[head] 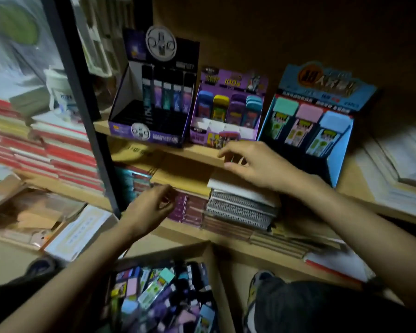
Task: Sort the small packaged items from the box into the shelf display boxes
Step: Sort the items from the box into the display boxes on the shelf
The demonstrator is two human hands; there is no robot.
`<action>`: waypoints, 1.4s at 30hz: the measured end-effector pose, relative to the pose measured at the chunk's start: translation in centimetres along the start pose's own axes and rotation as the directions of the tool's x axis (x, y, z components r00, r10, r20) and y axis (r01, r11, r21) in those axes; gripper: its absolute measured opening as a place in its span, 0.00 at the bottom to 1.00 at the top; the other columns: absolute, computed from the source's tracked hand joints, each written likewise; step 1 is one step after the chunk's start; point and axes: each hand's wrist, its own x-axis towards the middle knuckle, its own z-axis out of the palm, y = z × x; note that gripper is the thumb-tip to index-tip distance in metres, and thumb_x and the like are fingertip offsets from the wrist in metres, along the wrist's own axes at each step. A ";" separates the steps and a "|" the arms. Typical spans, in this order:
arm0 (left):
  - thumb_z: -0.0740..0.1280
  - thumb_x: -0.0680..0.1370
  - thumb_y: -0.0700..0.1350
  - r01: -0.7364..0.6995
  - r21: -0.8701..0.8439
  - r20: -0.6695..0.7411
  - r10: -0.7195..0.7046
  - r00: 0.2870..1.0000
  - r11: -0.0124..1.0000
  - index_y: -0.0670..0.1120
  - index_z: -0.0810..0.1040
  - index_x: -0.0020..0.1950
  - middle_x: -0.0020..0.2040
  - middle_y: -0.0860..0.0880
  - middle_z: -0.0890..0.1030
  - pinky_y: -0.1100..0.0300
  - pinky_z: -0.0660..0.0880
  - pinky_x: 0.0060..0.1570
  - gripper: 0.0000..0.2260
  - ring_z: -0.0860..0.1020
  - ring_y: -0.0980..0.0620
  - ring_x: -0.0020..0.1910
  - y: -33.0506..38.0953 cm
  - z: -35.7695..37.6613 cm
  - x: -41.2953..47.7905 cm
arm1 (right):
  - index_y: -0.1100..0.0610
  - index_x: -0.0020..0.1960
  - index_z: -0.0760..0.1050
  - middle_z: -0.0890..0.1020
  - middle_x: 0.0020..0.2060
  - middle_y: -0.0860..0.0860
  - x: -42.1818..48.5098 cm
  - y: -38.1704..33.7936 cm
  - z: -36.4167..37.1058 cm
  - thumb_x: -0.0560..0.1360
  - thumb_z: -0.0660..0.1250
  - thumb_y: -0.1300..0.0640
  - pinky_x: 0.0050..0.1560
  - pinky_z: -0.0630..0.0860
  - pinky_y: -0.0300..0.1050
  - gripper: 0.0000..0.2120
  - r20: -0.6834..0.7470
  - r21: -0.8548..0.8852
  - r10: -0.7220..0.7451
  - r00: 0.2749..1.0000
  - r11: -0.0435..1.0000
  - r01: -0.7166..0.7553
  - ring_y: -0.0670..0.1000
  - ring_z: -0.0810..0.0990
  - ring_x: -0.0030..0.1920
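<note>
An open cardboard box (209, 258) at the bottom holds several small packaged items (159, 294) in pink, teal, blue and purple. Three display boxes stand on the upper shelf: a dark one (120, 109) at the left, a purple one (228, 78) in the middle and a blue one (339, 162) at the right. My right hand (252, 164) is at the shelf edge just in front of the purple display box; its curled fingers and thumb pinch a small, mostly hidden packet. My left hand (149, 210) hovers lower left, in front of the lower shelf, fingers loosely curled and holding nothing.
Stacked notebooks (240, 207) and flat purple packs (190, 210) fill the lower shelf under my hands. A black upright post (82, 92) divides off red-edged book stacks (65, 155) at the left. Open books (399, 169) lie at the right. My shoe (257, 287) is beside the box.
</note>
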 end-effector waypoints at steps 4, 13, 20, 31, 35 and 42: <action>0.65 0.78 0.39 0.242 -0.104 0.140 -0.226 0.964 0.965 0.40 0.77 0.54 0.51 0.43 0.81 0.56 0.75 0.49 0.07 0.80 0.48 0.48 -5.3 4.7 -5.2 | 0.57 0.56 0.75 0.81 0.50 0.53 -2.4 -1.2 8.2 0.77 0.64 0.55 0.48 0.73 0.48 0.10 0.241 -0.008 0.038 0.970 0.999 -0.037 0.51 0.78 0.49; 0.66 0.76 0.37 0.592 -0.117 0.277 -0.546 0.791 0.797 0.36 0.74 0.60 0.59 0.38 0.76 0.56 0.70 0.55 0.13 0.76 0.42 0.57 -14.4 15.7 -16.6 | 0.61 0.57 0.74 0.77 0.39 0.52 -9.1 0.3 27.8 0.77 0.62 0.61 0.42 0.69 0.43 0.10 0.595 0.159 0.398 0.699 0.794 -0.587 0.52 0.76 0.44; 0.68 0.76 0.41 0.637 -0.096 0.239 -0.604 0.760 0.765 0.39 0.72 0.61 0.59 0.39 0.73 0.56 0.66 0.56 0.16 0.73 0.42 0.58 -17.3 20.4 -19.2 | 0.62 0.64 0.69 0.74 0.61 0.58 -13.4 -0.3 38.5 0.76 0.67 0.60 0.53 0.72 0.44 0.18 0.660 0.236 0.563 0.496 0.472 -0.849 0.55 0.74 0.59; 0.70 0.75 0.47 0.650 -0.139 0.147 -0.633 0.760 0.747 0.42 0.71 0.63 0.56 0.42 0.74 0.55 0.68 0.54 0.20 0.72 0.45 0.55 -19.3 23.3 -14.9 | 0.58 0.72 0.61 0.68 0.69 0.56 -10.2 -0.4 44.6 0.77 0.65 0.52 0.60 0.65 0.41 0.28 0.648 0.457 0.683 0.338 0.006 -0.889 0.55 0.69 0.67; 0.72 0.73 0.46 0.672 -0.098 0.219 -0.643 0.734 0.734 0.39 0.71 0.64 0.58 0.39 0.74 0.53 0.67 0.56 0.24 0.72 0.42 0.57 -19.8 23.8 -13.4 | 0.58 0.69 0.63 0.76 0.54 0.52 -10.1 -0.8 45.3 0.74 0.69 0.59 0.53 0.72 0.41 0.27 0.676 0.467 0.642 0.360 0.004 -0.884 0.52 0.75 0.55; 0.73 0.71 0.41 0.632 -0.032 0.355 -0.583 0.731 0.774 0.35 0.76 0.56 0.53 0.37 0.77 0.55 0.70 0.47 0.17 0.76 0.40 0.52 -21.4 21.8 -13.3 | 0.56 0.61 0.67 0.76 0.50 0.51 -10.6 -0.8 45.9 0.70 0.72 0.64 0.50 0.73 0.40 0.23 0.696 0.505 0.613 0.374 -0.047 -0.862 0.48 0.75 0.49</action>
